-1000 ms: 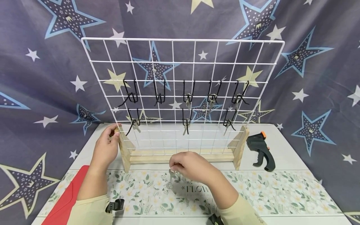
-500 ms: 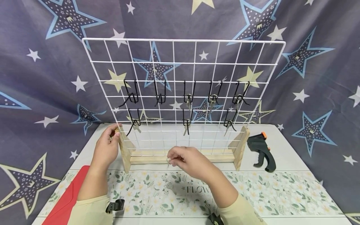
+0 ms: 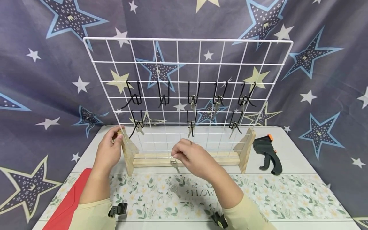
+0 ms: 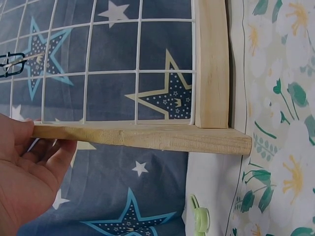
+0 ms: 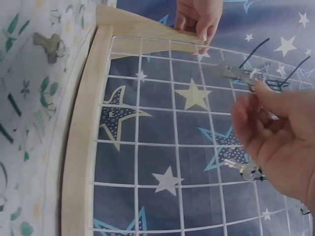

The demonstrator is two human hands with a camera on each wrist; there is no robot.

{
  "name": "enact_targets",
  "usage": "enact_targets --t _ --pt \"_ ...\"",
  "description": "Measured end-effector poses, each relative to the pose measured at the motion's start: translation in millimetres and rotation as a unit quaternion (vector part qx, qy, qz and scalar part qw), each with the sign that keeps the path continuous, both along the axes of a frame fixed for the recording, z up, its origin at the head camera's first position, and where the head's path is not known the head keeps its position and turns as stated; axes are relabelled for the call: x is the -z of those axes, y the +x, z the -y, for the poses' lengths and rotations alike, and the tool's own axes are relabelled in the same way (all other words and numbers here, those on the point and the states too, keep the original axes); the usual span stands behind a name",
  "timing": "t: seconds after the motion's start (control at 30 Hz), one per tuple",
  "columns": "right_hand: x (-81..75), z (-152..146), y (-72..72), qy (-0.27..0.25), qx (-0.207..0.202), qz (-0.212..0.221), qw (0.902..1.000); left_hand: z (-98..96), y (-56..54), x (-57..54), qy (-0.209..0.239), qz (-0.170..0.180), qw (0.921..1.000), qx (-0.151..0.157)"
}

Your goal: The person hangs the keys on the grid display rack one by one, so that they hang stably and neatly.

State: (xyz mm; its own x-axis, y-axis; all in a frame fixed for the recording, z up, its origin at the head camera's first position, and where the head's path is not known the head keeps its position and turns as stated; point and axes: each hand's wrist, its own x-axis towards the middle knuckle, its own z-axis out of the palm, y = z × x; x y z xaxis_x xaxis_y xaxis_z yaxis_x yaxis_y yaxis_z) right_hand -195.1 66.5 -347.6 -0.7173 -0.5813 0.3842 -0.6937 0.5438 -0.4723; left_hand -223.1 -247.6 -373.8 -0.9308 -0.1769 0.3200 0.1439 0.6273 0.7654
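My left hand (image 3: 108, 148) grips the upper end of the wooden side support (image 4: 147, 137) of a white wire grid rack (image 3: 188, 41). My right hand (image 3: 195, 158) pinches a key ring between thumb and index finger, and a silver key (image 5: 234, 73) hangs from it in front of the rack's lower part. A second key with a ring (image 5: 49, 46) lies on the floral mat. Black hooks (image 3: 191, 121) sit on the grid in two rows. Keys hang on all three lower hooks and on the upper row's three right hooks; the two upper left hooks (image 3: 164, 99) are bare.
To the right of the rack lies a black trigger-handled tool (image 3: 267, 155) with orange tips. A red envelope-like item (image 3: 70, 198) is under my left forearm. The floral mat (image 3: 287, 198) runs along the table's front, and a star-patterned curtain (image 3: 316, 95) surrounds the back and sides.
My right hand has risen from near the mat toward the grid, bringing the pinched key up with it. The left hand has stayed on the side support.
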Motion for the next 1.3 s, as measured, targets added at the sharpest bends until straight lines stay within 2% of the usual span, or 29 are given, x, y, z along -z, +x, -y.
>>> enact_targets --t 0.1,0.17,0.27,0.33,0.47,0.6,0.73,0.83,0.93,1.13,1.3 --pt "-5.7 1 1.6 0.005 0.004 0.003 1.0000 -0.4 -0.2 -0.1 -0.002 -0.003 1.0000 -0.003" --pt "-10.0 1 3.0 -0.009 0.006 0.026 0.9996 -0.7 -0.2 -0.1 -0.002 -0.004 1.0000 -0.004" --pt "-16.9 1 4.9 -0.056 -0.003 0.076 0.9955 -1.1 0.3 -0.3 0.001 -0.003 1.0000 -0.003" --pt "-21.2 0 5.5 -0.104 -0.017 0.115 0.9878 -0.9 0.4 -0.4 0.002 -0.002 1.0000 -0.003" --pt "-28.3 1 5.7 -0.220 -0.065 0.155 0.9609 -0.6 0.5 -0.5 0.001 -0.002 1.0000 -0.003" --pt "-34.5 4 6.8 -0.318 -0.124 0.159 0.9266 -0.3 0.5 -0.3 0.000 -0.003 1.0000 -0.005" --pt "-41.9 6 10.2 -0.381 -0.175 0.162 0.8932 0.0 0.1 0.1 0.000 -0.003 1.0000 -0.005" --pt "-48.2 8 13.1 -0.407 -0.198 0.160 0.8769 0.2 0.1 0.2 0.001 -0.001 1.0000 -0.005" --pt "-55.0 11 14.8 -0.420 -0.204 0.160 0.8699 0.1 0.6 -0.1 0.002 0.000 1.0000 -0.006" --pt "-67.8 15 13.3 -0.437 -0.188 0.154 0.8659 0.0 1.2 -0.6 0.004 0.000 1.0000 -0.008" --pt "-75.2 19 9.2 -0.459 -0.179 0.155 0.8560 0.9 0.0 0.6 0.004 -0.001 1.0000 -0.001"
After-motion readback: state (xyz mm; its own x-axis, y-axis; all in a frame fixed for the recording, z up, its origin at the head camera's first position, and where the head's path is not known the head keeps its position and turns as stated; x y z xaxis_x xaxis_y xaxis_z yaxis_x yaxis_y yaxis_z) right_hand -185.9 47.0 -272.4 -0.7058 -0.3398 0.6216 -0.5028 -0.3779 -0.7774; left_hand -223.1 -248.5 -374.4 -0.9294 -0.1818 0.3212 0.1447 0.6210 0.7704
